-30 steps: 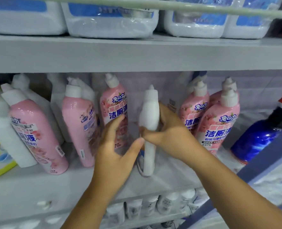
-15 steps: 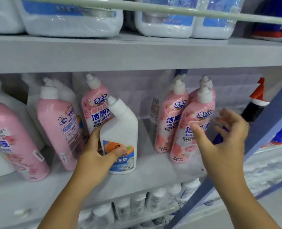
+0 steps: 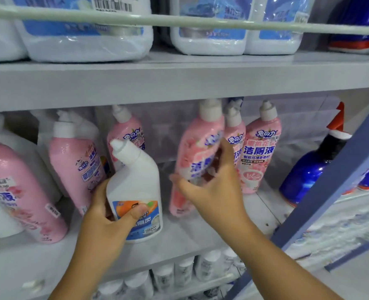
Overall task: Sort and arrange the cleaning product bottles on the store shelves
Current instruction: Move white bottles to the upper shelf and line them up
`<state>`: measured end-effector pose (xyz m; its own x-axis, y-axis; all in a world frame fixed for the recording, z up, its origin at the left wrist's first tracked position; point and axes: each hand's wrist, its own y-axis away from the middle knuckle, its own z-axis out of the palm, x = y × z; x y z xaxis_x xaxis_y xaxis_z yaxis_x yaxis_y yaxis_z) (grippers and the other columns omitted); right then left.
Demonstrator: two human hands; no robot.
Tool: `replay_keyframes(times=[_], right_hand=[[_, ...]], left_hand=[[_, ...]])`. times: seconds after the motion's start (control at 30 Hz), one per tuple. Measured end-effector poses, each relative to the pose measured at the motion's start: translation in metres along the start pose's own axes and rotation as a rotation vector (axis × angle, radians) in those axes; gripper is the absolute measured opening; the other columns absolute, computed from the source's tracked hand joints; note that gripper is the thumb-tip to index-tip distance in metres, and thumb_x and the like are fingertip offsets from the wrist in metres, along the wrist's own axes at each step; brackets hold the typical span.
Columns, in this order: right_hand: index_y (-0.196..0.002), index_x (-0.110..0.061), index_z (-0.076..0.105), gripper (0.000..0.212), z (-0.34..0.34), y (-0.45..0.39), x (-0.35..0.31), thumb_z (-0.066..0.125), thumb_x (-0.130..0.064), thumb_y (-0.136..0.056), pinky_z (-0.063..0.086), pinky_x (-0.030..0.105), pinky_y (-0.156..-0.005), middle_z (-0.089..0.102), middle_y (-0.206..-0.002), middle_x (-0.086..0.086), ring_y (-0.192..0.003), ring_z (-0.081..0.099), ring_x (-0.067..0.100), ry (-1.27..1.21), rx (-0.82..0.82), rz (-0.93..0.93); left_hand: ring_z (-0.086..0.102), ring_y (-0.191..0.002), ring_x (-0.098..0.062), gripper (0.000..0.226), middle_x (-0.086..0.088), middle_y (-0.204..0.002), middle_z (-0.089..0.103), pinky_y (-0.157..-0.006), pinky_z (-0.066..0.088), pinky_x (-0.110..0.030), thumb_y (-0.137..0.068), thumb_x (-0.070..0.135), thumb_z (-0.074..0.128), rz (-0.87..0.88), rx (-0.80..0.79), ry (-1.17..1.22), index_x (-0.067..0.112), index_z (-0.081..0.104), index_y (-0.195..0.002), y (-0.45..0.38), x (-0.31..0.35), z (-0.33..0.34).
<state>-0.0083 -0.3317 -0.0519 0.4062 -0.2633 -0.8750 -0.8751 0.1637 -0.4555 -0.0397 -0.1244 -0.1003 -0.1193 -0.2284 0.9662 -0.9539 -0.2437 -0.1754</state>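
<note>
- The left hand (image 3: 105, 215) sits in the lower centre of the frame, wrapped around the white bottle (image 3: 136, 191). Its thumb is pressed on the orange-and-blue label and its fingers (image 3: 99, 191) are curled behind the body. The closed grip keeps the bottle upright, its base low over the middle shelf (image 3: 179, 241) or resting on it; I cannot tell which.
- The bottle's angled neck points to the upper left, and the bottle stands in front of a row of pink bottles (image 3: 77, 165). Judged from this, it is the odd one out and is being sorted away from them.
- The right hand (image 3: 213, 191), right of centre, is half open and closing on a tilted pink bottle (image 3: 196, 161). The thumb is at the bottle's left and the fingers reach round its right side. The blur hides whether the hold is firm.
- That bottle leans towards two upright pink ones (image 3: 261, 148), probably to be regrouped with them.
</note>
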Motion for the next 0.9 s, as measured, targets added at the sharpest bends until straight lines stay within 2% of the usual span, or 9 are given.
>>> replay_keyframes(times=[0.17,0.27,0.37,0.53,0.63,0.7,0.77,0.83,0.9], right_hand=[[-0.138,-0.021,0.04,0.09,0.06,-0.048,0.021,0.092,-0.005,-0.066,0.045,0.005,-0.09,0.057,-0.12,-0.019,-0.108,0.057,-0.018,-0.069,-0.025,0.012],[-0.141,-0.015,0.039,0.093,0.079,-0.067,0.047,0.092,-0.006,-0.065,0.049,0.019,-0.099,0.057,-0.13,-0.004,-0.116,0.06,-0.003,-0.044,-0.035,0.031],[-0.139,-0.019,0.039,0.09,0.085,-0.075,0.065,0.092,-0.007,-0.067,0.047,0.01,-0.093,0.055,-0.129,-0.007,-0.111,0.057,-0.012,0.016,-0.096,0.035],[-0.133,-0.029,0.047,0.083,0.081,-0.071,0.054,0.093,-0.029,-0.065,0.053,0.036,-0.1,0.059,-0.127,-0.002,-0.114,0.063,0.009,0.092,-0.163,0.129],[-0.107,-0.042,0.058,0.042,0.038,-0.038,0.011,0.084,-0.024,-0.08,0.053,0.028,-0.084,0.064,-0.107,-0.01,-0.098,0.065,0.002,0.154,0.034,-0.093],[-0.113,-0.031,0.059,0.035,-0.01,-0.024,-0.015,0.079,-0.023,-0.085,0.05,0.025,-0.089,0.059,-0.11,-0.011,-0.102,0.063,0.011,0.22,0.306,-0.273],[-0.128,-0.021,0.054,0.05,-0.048,-0.032,-0.021,0.079,-0.028,-0.085,0.046,0.017,-0.091,0.053,-0.117,-0.01,-0.104,0.058,0.007,0.342,0.374,-0.252],[-0.141,-0.023,0.044,0.071,-0.064,-0.049,-0.013,0.082,-0.032,-0.081,0.045,0.009,-0.089,0.055,-0.122,-0.014,-0.106,0.056,-0.004,0.39,0.182,-0.052],[-0.144,-0.026,0.039,0.083,-0.059,-0.058,-0.007,0.084,-0.038,-0.076,0.049,0.025,-0.098,0.054,-0.126,-0.013,-0.119,0.052,0.004,0.562,0.014,0.007]], left_hand=[[0.073,-0.093,-0.004,0.065,0.019,-0.103,0.075,-0.087,0.058,-0.044,-0.065,0.024,0.092,0.005,0.026,0.034,0.063,0.059,-0.105,0.004,0.002,-0.009],[0.074,-0.097,-0.011,0.072,0.018,-0.105,0.076,-0.089,0.059,-0.05,-0.058,0.033,0.1,-0.011,0.038,0.038,0.058,0.059,-0.111,0.004,0.001,-0.009],[0.074,-0.094,-0.009,0.07,0.021,-0.103,0.075,-0.088,0.06,-0.048,-0.056,0.037,0.097,-0.021,0.048,0.042,0.059,0.058,-0.111,0.005,0.002,-0.008],[0.072,-0.088,-0.002,0.072,0.022,-0.1,0.074,-0.087,0.059,-0.046,-0.05,0.043,0.1,-0.02,0.066,0.059,0.062,0.058,-0.105,0.009,0.008,-0.006],[0.071,-0.085,0.002,0.073,0.023,-0.098,0.074,-0.088,0.059,-0.046,-0.046,0.05,0.101,-0.036,0.069,0.085,0.066,0.057,-0.102,0.009,0.012,-0.005],[0.071,-0.085,0.003,0.07,0.024,-0.098,0.074,-0.087,0.058,-0.045,-0.045,0.057,0.094,-0.045,0.069,0.092,0.066,0.057,-0.103,0.009,0.015,-0.005],[0.071,-0.085,0.002,0.071,0.023,-0.098,0.074,-0.088,0.058,-0.046,-0.048,0.054,0.099,-0.043,0.066,0.09,0.064,0.057,-0.104,0.009,0.015,-0.005],[0.071,-0.083,0.001,0.064,0.023,-0.096,0.075,-0.089,0.058,-0.047,-0.05,0.047,0.091,-0.047,0.063,0.086,0.064,0.058,-0.102,0.01,0.016,-0.005],[0.071,-0.083,0.002,0.063,0.023,-0.096,0.074,-0.089,0.058,-0.047,-0.05,0.049,0.091,-0.053,0.059,0.097,0.065,0.057,-0.1,0.011,0.019,-0.005]])
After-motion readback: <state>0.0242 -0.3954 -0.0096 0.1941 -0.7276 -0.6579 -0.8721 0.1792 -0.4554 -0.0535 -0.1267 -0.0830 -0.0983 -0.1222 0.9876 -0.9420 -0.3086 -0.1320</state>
